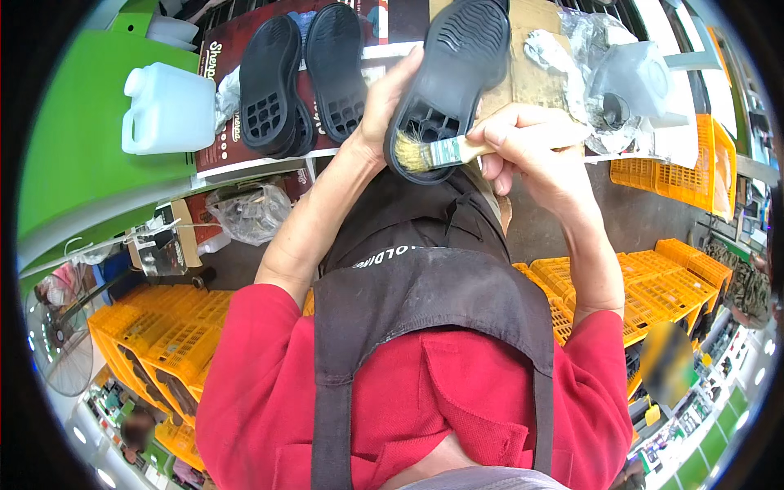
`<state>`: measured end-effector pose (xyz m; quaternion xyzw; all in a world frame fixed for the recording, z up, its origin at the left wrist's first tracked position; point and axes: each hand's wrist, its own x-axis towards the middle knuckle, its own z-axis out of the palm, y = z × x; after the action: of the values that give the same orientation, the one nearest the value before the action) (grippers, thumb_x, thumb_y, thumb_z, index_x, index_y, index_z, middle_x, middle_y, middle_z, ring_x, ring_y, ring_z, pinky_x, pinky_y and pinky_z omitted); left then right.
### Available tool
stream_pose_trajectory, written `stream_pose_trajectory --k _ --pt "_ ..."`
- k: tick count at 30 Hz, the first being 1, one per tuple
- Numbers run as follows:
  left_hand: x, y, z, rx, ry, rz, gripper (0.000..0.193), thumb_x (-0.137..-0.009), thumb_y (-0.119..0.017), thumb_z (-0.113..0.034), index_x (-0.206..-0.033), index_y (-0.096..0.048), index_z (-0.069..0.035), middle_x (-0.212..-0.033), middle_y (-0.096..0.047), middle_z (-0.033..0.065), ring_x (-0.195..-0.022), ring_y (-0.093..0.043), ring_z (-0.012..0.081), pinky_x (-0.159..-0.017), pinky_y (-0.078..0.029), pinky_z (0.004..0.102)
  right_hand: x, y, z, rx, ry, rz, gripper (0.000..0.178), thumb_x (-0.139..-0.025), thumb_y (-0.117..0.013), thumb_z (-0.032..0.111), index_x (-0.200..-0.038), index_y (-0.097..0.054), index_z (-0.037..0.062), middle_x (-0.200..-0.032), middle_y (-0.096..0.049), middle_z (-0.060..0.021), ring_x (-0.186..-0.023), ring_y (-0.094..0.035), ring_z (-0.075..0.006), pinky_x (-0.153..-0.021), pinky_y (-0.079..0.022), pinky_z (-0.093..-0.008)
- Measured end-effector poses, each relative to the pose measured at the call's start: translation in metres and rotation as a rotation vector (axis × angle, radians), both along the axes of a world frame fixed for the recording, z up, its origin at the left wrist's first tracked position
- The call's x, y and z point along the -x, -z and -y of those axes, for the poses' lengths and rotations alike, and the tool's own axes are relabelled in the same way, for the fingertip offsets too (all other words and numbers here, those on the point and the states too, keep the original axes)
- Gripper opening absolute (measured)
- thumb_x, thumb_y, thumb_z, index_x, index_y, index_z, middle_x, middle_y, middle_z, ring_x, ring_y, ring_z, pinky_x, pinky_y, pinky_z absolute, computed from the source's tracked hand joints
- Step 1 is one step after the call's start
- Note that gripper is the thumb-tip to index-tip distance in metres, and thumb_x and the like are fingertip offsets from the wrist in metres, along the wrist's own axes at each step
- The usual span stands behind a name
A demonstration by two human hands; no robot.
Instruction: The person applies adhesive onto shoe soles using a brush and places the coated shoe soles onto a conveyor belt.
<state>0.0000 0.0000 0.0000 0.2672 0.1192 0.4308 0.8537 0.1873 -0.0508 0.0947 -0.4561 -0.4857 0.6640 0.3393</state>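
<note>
My left hand [388, 106] grips a black shoe sole [464, 51] along its left side, tilting it up over the table's near edge. Its inner face is toward me, and open square cells show at the heel end. In my right hand [535, 151] is a paintbrush [447, 153] with a pale handle, pinched between thumb and fingers. The light bristles lie on the heel end, against its left rim. Left of my left hand rest more black soles: a stacked group [268, 77] and another sole [335, 65] beside it.
A white plastic jug [169, 110] stands on the green surface [90, 106] at left. To the right are a translucent container [633, 80], crumpled plastic and cardboard [535, 69]. Orange crates [661, 286] stand low on both sides, with another crate [665, 173] by the table's right end.
</note>
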Motion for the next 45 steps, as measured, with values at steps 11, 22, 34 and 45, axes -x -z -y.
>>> stream_pose_trajectory --k 11,22,34,45 --pt "-0.001 0.003 -0.002 0.225 0.250 0.117 0.040 -0.102 -0.037 -0.027 -0.120 -0.055 0.004 -0.110 -0.065 0.0151 -0.094 -0.067 0.0197 -0.083 -0.057 0.0292 -0.005 -0.027 -0.038 -0.053 -0.544 0.257 0.025 -0.085 -0.067 0.025 -0.089 -0.071 0.0004 -0.067 -0.063 -0.0044 -0.060 -0.061 -0.0096 -0.054 -0.049 -0.0212" --pt "0.009 -0.003 0.002 0.120 0.300 0.060 0.053 -0.102 -0.031 -0.037 -0.127 -0.047 0.007 -0.113 -0.061 0.0217 -0.092 -0.066 0.0313 -0.085 -0.056 0.0378 -0.055 -0.030 -0.037 -0.817 -0.336 0.364 0.017 -0.087 -0.062 0.014 -0.094 -0.070 0.0001 -0.074 -0.064 -0.0042 -0.064 -0.056 -0.0065 -0.054 -0.044 -0.0206" --pt "0.014 0.001 0.010 0.394 0.260 0.149 0.049 -0.101 -0.033 -0.036 -0.125 -0.047 0.005 -0.113 -0.061 0.0226 -0.097 -0.064 0.0332 -0.082 -0.056 0.0435 -0.040 -0.003 -0.011 -0.549 -0.362 0.245 0.027 -0.071 -0.074 -0.003 -0.096 -0.072 0.0065 -0.086 -0.057 -0.0048 -0.077 -0.058 -0.0146 -0.065 -0.045 -0.0236" --pt "0.010 -0.006 0.018 0.322 0.294 0.094 0.051 -0.102 -0.031 -0.033 -0.129 -0.044 0.007 -0.110 -0.060 0.0271 -0.088 -0.065 0.0374 -0.079 -0.056 0.0446 -0.079 0.011 -0.031 -0.926 -0.191 0.687 0.022 -0.081 -0.068 0.002 -0.101 -0.070 0.0093 -0.085 -0.058 -0.0048 -0.079 -0.058 -0.0179 -0.069 -0.046 -0.0279"
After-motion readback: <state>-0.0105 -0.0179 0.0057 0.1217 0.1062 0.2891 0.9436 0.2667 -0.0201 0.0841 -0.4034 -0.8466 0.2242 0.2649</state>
